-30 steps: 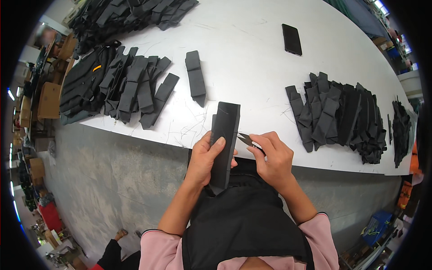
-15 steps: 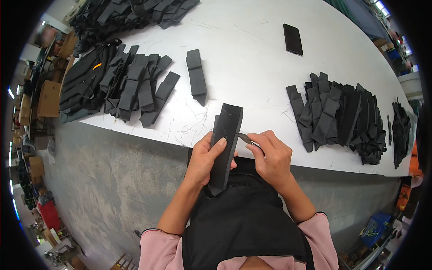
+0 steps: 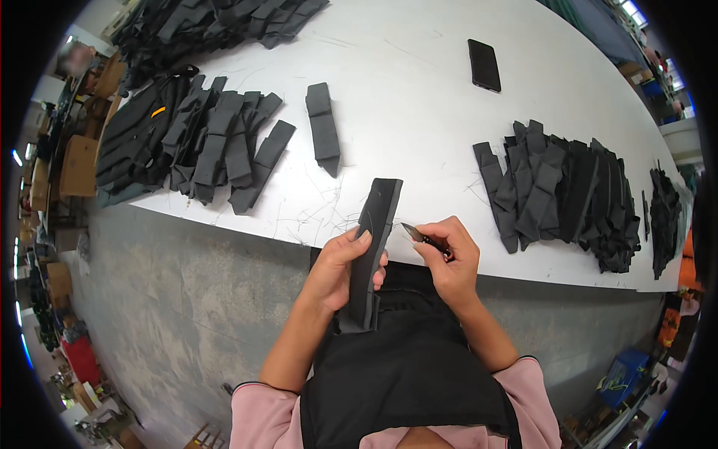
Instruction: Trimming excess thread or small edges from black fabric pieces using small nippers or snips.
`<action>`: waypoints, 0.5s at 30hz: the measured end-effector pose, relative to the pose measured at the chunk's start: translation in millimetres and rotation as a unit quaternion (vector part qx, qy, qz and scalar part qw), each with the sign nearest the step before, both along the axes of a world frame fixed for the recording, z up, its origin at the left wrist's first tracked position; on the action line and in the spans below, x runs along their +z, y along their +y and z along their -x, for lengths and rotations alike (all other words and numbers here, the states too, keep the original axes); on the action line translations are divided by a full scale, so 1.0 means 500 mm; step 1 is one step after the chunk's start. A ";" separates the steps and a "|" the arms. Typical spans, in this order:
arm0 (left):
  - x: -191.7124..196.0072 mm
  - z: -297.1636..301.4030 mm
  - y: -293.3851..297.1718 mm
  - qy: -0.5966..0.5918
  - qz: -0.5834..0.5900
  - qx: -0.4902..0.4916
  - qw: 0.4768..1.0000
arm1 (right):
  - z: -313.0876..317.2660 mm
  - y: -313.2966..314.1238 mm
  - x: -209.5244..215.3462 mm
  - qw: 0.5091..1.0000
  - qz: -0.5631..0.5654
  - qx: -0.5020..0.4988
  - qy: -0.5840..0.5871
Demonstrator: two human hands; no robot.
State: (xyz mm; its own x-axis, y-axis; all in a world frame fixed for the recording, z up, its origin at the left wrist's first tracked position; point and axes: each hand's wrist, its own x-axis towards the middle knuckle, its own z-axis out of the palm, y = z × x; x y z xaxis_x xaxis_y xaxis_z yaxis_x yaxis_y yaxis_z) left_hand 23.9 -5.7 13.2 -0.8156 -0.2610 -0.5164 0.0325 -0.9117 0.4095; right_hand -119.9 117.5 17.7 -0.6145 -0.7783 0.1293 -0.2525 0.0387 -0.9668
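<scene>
A long dark fabric strip (image 3: 378, 206) is gripped in my left hand (image 3: 342, 266), thumb on its face and fingertips showing at its right edge. Its lower end hangs over my black apron. My right hand (image 3: 454, 258) is closed around a small pair of thread snips (image 3: 422, 237), whose pointed blades aim left at the strip's edge. A slight gap separates the tips from the fabric. On the white table beyond lies a single folded grey fabric piece (image 3: 323, 129).
Bundles of grey fabric pieces (image 3: 224, 146) lie left, beside a black bag-like item (image 3: 142, 142). A larger heap (image 3: 217, 26) is at the far left. Another stack (image 3: 561, 191) lies right, with a thin dark bundle (image 3: 664, 217) beyond. A phone (image 3: 485, 66) rests at the back; loose threads are scattered about.
The strip has turned in my left hand, showing more of its edge and its lower end. My right hand has drawn the snips slightly right, away from the strip's edge.
</scene>
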 end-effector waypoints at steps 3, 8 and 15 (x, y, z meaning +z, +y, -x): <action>-0.008 0.000 0.004 0.065 -0.072 -0.006 0.995 | -0.018 -0.011 -0.020 0.997 0.062 0.005 -0.052; -0.017 0.002 0.014 0.114 -0.175 -0.020 0.978 | -0.037 -0.014 -0.043 0.990 0.076 -0.014 -0.116; -0.024 0.004 0.031 0.138 -0.258 -0.023 0.956 | -0.032 -0.014 -0.037 0.993 0.078 -0.038 0.079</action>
State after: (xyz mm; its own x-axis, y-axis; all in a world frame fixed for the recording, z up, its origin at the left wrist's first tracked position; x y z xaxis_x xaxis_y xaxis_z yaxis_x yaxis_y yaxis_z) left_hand 21.9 10.1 0.9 -0.9435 0.0087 -0.3311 0.0304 -0.9932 -0.1126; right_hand -103.7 110.5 -0.6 -0.6333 -0.6927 0.3451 -0.4042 -0.0841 -0.9108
